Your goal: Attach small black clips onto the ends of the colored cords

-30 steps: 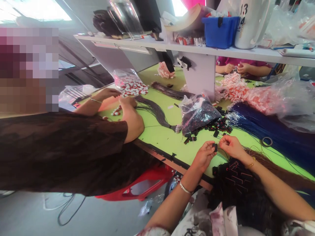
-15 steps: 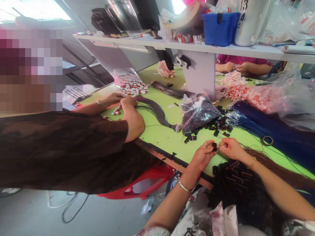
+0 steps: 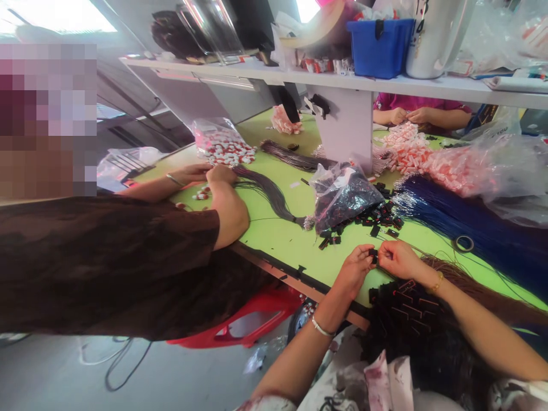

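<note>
My left hand (image 3: 356, 271) pinches a small black plastic connector (image 3: 374, 256) with reddish marks, above the front edge of the green table. Closed right up against it is my right hand (image 3: 400, 260), its fingers pinched on a thin wire that they mostly hide. Below the hands lies a pile of black connectors (image 3: 406, 302) with wires attached. More loose black connectors (image 3: 385, 217) are scattered just beyond, beside a clear bag of black parts (image 3: 349, 197). A bundle of brown wires (image 3: 475, 285) stretches to the right of my right wrist.
Dark blue wires (image 3: 471, 222) lie at right, with a tape ring (image 3: 463, 244) on them. A co-worker's arm (image 3: 229, 205) reaches in from the left near red-and-white parts (image 3: 229, 151). A shelf (image 3: 265, 73) spans above, carrying a blue bin (image 3: 380, 48). Another person's hands (image 3: 411, 116) are opposite.
My right hand has moved slightly left, closing the small gap to the connector where a pale tip showed before. My left hand keeps its hold. The view has shifted slightly.
</note>
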`<action>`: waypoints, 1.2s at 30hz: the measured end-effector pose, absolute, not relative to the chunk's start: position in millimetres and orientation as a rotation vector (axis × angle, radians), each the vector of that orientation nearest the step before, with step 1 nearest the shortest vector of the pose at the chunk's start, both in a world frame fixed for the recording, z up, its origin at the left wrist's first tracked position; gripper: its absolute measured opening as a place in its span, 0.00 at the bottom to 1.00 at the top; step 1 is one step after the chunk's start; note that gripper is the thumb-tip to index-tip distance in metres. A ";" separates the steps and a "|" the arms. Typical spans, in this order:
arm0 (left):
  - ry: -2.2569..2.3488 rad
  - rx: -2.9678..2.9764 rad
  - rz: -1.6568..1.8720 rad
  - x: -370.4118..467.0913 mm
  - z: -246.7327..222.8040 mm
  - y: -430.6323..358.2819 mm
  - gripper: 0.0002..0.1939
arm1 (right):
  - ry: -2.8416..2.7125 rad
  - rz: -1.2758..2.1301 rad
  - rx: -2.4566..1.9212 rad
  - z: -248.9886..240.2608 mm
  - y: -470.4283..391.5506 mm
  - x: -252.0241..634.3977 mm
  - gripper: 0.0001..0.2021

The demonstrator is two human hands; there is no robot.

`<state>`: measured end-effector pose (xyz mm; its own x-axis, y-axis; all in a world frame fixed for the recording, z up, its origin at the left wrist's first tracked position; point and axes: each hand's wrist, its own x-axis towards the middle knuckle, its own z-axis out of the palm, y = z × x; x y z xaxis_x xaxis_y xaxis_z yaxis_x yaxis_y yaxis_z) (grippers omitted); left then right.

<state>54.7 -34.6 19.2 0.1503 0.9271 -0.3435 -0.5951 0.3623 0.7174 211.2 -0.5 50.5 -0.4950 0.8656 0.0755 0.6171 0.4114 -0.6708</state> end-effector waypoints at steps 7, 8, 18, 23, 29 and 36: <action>0.952 0.484 1.200 58.2 18.9 -34.8 0.18 | -2.463 0.498 -1.081 50.0 2.9 212.4 0.05; 0.950 0.479 1.193 58.2 19.7 -34.5 0.18 | -2.480 0.457 -1.065 48.9 3.2 212.6 0.05; 0.926 0.433 1.161 55.7 19.6 -32.9 0.17 | -2.311 0.661 -1.123 50.9 3.7 216.2 0.05; 0.966 0.466 1.177 52.5 16.9 -35.2 0.18 | -1.684 0.902 -1.229 57.8 20.1 235.4 0.10; 0.997 0.513 1.183 51.0 17.5 -37.5 0.19 | -1.326 0.967 -1.261 60.2 36.1 253.1 0.11; 0.989 0.549 1.202 53.4 21.8 -37.9 0.16 | -1.916 1.206 -1.143 66.9 20.7 243.7 0.09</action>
